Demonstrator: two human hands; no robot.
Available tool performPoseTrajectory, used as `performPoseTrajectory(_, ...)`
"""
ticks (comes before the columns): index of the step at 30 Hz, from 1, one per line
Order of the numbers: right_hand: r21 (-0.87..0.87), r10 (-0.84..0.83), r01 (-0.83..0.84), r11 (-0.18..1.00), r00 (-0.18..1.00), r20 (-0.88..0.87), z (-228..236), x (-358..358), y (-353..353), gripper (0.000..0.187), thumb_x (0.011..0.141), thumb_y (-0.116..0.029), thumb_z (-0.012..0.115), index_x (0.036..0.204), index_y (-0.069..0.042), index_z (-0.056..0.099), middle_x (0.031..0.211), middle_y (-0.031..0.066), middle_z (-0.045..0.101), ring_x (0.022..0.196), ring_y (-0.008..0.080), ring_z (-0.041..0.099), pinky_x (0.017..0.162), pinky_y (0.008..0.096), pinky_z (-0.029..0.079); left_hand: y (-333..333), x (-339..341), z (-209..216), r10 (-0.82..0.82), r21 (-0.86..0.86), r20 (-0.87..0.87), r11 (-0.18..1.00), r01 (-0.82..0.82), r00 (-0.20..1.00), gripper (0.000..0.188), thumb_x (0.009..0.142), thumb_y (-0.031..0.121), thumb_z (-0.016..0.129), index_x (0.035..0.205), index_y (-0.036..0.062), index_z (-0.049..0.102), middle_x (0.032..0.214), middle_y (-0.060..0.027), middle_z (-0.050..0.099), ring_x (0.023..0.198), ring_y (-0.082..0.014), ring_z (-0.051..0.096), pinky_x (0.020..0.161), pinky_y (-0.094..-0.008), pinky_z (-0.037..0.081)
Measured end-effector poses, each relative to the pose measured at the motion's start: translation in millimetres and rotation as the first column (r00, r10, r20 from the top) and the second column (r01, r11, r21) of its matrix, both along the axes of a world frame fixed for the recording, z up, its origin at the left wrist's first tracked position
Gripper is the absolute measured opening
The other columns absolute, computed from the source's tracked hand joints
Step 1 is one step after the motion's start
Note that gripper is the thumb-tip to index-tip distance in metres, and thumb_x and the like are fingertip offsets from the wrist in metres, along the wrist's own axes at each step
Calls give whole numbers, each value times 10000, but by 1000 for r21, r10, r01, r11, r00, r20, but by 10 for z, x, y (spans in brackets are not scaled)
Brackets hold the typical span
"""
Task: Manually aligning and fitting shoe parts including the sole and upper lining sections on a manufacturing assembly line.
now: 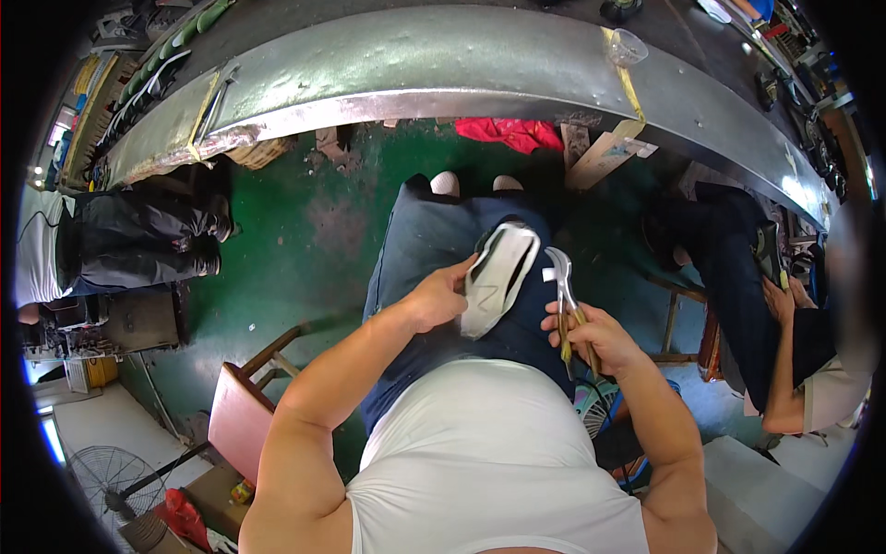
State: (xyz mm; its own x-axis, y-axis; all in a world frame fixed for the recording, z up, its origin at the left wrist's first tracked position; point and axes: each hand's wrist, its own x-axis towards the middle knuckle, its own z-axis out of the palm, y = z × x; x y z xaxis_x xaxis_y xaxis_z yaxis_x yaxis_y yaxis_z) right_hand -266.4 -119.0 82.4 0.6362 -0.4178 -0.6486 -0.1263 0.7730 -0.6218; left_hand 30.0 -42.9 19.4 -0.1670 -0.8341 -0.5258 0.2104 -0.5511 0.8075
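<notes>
My left hand [440, 297] is closed round the edge of a shoe upper [501, 277], held over my lap. Its pale, insole-like underside faces up, with a dark mark on it and black material along the edges. Just to its right, my right hand [600, 340] grips a pair of lasting pliers [566, 282] by the brass-coloured handles. The curved metal jaws point away from me and are apart from the shoe upper. A small white piece [549, 274] shows beside the jaws; whether they hold it I cannot tell.
A long metal-covered bench [415, 69] curves across the far side, with a clear plastic cup [628, 48] on it. Red cloth [512, 132] lies under the bench. A pink-seated chair [242, 415] stands left; a fan [111, 485] is lower left. People sit at right and stand at left.
</notes>
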Motion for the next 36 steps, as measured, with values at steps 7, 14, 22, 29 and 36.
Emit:
performPoseTrajectory(7, -579, 405, -702, 414, 712, -574, 183, 42, 73, 343, 926, -100, 586, 1224, 58, 528, 1003, 176, 692, 848, 352, 675, 760, 417, 539, 206, -270, 92, -21, -139, 428, 986, 89, 904, 924, 845, 97, 710, 1590, 42, 167, 1479, -243, 464, 1364, -295, 473, 1126, -329, 364)
performPoseTrajectory(14, -615, 40, -738, -277, 631, -775, 211, 480, -107, 326, 903, -112, 613, 1166, 74, 568, 964, 212, 690, 905, 423, 667, 820, 478, 531, 222, -310, 188, -114, -146, 460, 969, 201, 881, 831, 911, 151, 652, 1571, -17, 176, 1555, -274, 340, 1442, -337, 367, 1173, -367, 301)
performPoseTrajectory(22, -513, 408, -827, -230, 397, -822, 88, 811, -306, 228, 906, -191, 612, 942, 34, 628, 804, 223, 686, 783, 408, 676, 717, 502, 529, 163, -480, -369, 560, 181, 20, 813, -554, 828, 698, 1080, 517, 274, 1516, -18, 374, 1541, -172, 424, 1415, -236, 393, 1167, -326, 277)
performPoseTrajectory(29, -619, 410, -782, 76, 590, -695, -99, 727, -113, 262, 925, -205, 614, 1015, 40, 588, 968, 257, 659, 948, 422, 650, 851, 507, 508, 66, -394, -459, 390, -82, 578, 902, -424, 717, 600, 1087, 418, 282, 1355, -39, 564, 1218, -289, 655, 1182, -397, 619, 1011, -400, 459)
performPoseTrajectory(36, -678, 94, -735, -2, 675, -732, -190, 674, -155, 249, 935, -171, 607, 1076, 28, 556, 997, 239, 651, 951, 408, 651, 844, 478, 529, 131, -462, -372, 419, -440, 676, 889, -124, 606, 479, 1071, 303, 366, 1465, 45, 454, 1419, -311, 490, 1146, -481, 593, 1011, -469, 479)
